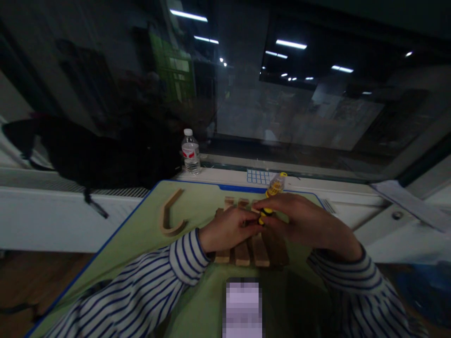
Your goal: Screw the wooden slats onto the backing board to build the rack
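Note:
My right hand [299, 218] is closed around a short yellow-and-black tool [266, 213], which looks like a stubby screwdriver. At the tool's lower end, the fingers of my left hand [229, 229] are pinched together; what they hold there is hidden. Both hands are over a slatted wooden piece [260, 251] lying on the green tabletop [197, 291]. Its pale strips show below and above my hands, while its middle is covered. Just beyond my right hand stands a small clear bottle [276, 184] with yellow markings and a yellow top.
A curved wooden hook-shaped piece [169, 220] lies at the table's left. A phone-like object [242, 307], pixelated, is at the near edge. On the sill are a water bottle [190, 152], a blue grid sheet [258, 176] and a black bag [105, 155]. Papers [408, 202] are at right.

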